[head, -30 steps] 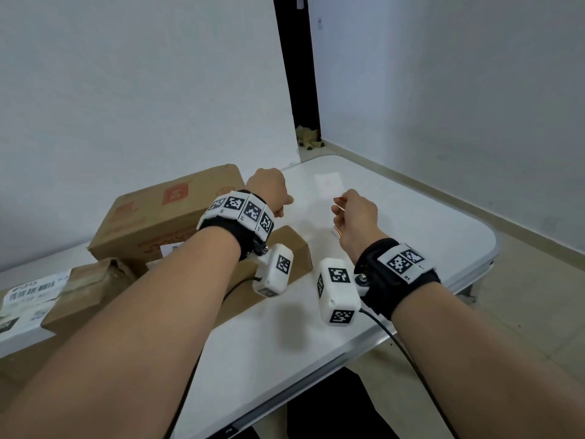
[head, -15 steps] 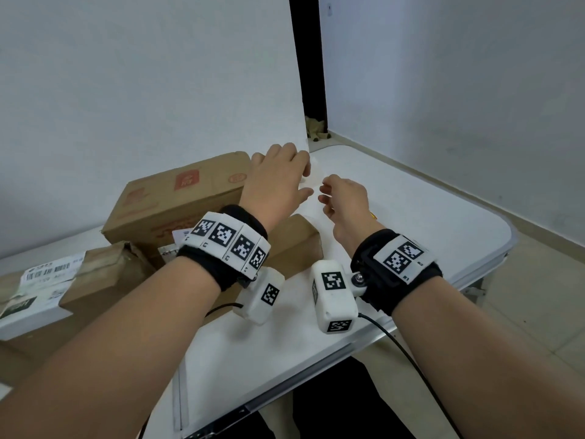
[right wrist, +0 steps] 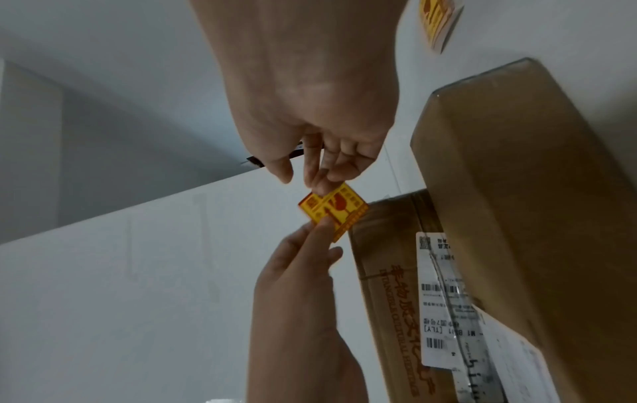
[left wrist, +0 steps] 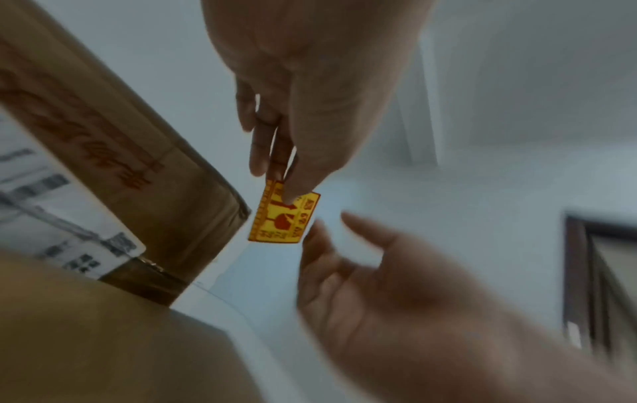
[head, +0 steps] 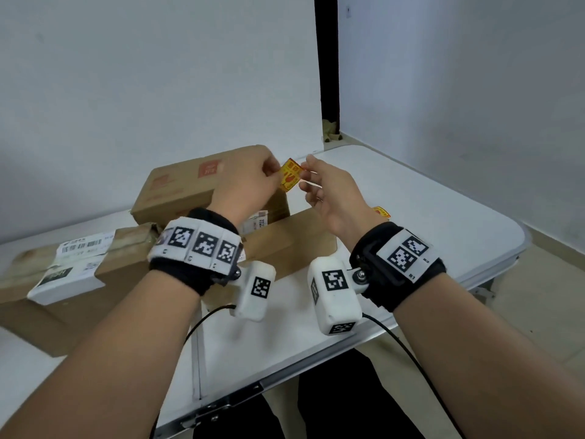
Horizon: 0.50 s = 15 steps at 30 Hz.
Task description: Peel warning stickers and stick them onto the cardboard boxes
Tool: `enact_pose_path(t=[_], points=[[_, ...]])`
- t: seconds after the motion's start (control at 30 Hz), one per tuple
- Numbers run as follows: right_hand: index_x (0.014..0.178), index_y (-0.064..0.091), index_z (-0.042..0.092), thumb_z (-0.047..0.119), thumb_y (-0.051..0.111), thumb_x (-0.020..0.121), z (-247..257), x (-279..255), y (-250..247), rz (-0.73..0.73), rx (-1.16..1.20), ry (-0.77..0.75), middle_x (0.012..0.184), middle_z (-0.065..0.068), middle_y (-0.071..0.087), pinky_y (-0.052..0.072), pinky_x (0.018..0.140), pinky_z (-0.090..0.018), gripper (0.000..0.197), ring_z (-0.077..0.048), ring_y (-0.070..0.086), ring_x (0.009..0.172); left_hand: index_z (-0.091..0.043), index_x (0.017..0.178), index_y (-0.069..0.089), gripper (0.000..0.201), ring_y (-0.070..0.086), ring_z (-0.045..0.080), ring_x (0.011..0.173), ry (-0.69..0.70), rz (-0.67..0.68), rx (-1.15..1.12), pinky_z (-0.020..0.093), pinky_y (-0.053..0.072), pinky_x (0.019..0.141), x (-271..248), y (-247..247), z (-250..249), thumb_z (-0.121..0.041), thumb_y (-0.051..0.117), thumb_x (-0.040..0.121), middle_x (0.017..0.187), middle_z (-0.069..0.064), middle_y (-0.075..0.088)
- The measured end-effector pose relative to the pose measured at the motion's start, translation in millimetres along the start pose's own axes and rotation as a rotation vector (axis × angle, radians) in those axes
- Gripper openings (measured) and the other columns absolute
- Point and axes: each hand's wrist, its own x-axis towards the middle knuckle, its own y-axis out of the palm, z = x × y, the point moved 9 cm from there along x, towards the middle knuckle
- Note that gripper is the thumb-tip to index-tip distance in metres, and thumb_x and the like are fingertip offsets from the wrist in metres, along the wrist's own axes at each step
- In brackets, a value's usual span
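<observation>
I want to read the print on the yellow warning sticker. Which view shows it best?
The left wrist view: the yellow warning sticker faces it, large. The right wrist view has fingers across it; the head view shows it small.

Brown cardboard boxes (head: pixel 202 182) crowd nine to twelve o'clock; the white folding table (head: pixel 427 217) lies bare from one to four.

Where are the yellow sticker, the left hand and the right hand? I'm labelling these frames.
yellow sticker (head: pixel 290 174), head view, its printed face.
left hand (head: pixel 243 182), head view, its back.
right hand (head: pixel 334 198), head view, its back.
</observation>
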Motion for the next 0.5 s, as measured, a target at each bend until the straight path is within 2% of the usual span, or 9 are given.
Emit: enact_pose_path(t=[0.03,0.07,0.1,0.17,0.23,0.3,0.4,0.5], points=[[0.108,0.063,0.014,0.033,0.057,0.095,0.5,0.1,1.8,0.001,-0.066,-0.027,0.093,0.002,0.066,0.047,0.067,-0.019,0.024,-0.011,0.062,0.082,-0.021,0.09,0.066,0.008,0.057,0.007,0.076,-0.095,0.027,-0.214,0.025,0.043,0.073,-4.5,-0.6,13.8,-0.027,0.062,0.09,0.083,-0.009,0.064],[0.111,0.061,0.015,0.034,0.058,0.095,1.4,-0.5,4.3,0.006,-0.13,-0.057,0.099,0.002,0.066,0.049,0.072,-0.019,0.025,-0.011,0.063,0.091,-0.018,0.091,0.068,0.009,0.059,0.007,0.076,-0.192,0.052,-0.447,0.025,0.048,0.072,-10.5,0.2,26.3,-0.027,0.065,0.089,0.084,-0.007,0.067],[0.11,0.06,0.018,0.035,0.058,0.094,1.8,-1.0,7.2,0.018,-0.178,-0.087,0.103,0.003,0.066,0.049,0.075,-0.02,0.023,-0.012,0.062,0.097,-0.017,0.092,0.07,0.01,0.062,0.01,0.079,-0.284,0.061,-0.629,0.029,0.052,0.076,-17.6,0.9,37.8,-0.027,0.067,0.088,0.088,-0.004,0.071],[0.1,0.061,0.024,0.034,0.059,0.093,2.5,-3.7,15.9,0.057,-0.232,-0.135,0.103,0.005,0.066,0.049,0.076,-0.018,0.012,-0.009,0.062,0.098,-0.018,0.093,0.071,0.009,0.062,0.012,0.082,-0.408,0.051,-0.831,0.032,0.054,0.084,-30.5,-0.1,56.2,-0.024,0.068,0.088,0.093,-0.003,0.073],[0.094,0.065,0.022,0.031,0.061,0.092,2.3,-5.3,23.7,0.078,-0.27,-0.177,0.097,0.003,0.069,0.051,0.078,-0.021,0.009,-0.01,0.064,0.091,-0.016,0.095,0.071,0.009,0.059,0.01,0.077,-0.483,0.042,-0.914,0.026,0.051,0.075,-40.8,-0.3,69.3,-0.02,0.068,0.088,0.093,-0.002,0.073],[0.095,0.069,0.015,0.028,0.063,0.091,-0.2,-5.5,32.1,0.098,-0.291,-0.2,0.089,0.001,0.07,0.052,0.077,-0.023,0.014,-0.01,0.062,0.082,-0.015,0.096,0.071,0.01,0.058,0.007,0.071,-0.534,0.042,-0.95,0.022,0.048,0.069,-50.6,1.2,80.2,-0.018,0.068,0.088,0.092,-0.001,0.073],[0.096,0.07,0.013,0.028,0.063,0.091,-8.8,-7.3,45.4,0.145,-0.348,-0.198,0.086,0.001,0.07,0.049,0.069,-0.019,0.017,-0.007,0.061,0.076,-0.018,0.087,0.069,0.003,0.058,0.007,0.069,-0.604,0.061,-1.013,0.023,0.048,0.069,-65.6,7.0,91.1,-0.016,0.068,0.088,0.083,-0.003,0.071],[0.096,0.069,0.013,0.028,0.063,0.092,-17.7,-10.0,52.9,0.184,-0.384,-0.188,0.087,0.001,0.071,0.047,0.065,-0.018,0.018,-0.006,0.061,0.074,-0.018,0.083,0.07,0.005,0.058,0.008,0.07,-0.648,0.086,-1.049,0.024,0.048,0.071,-76.8,14.6,97.9,-0.015,0.069,0.087,0.084,-0.002,0.071]])
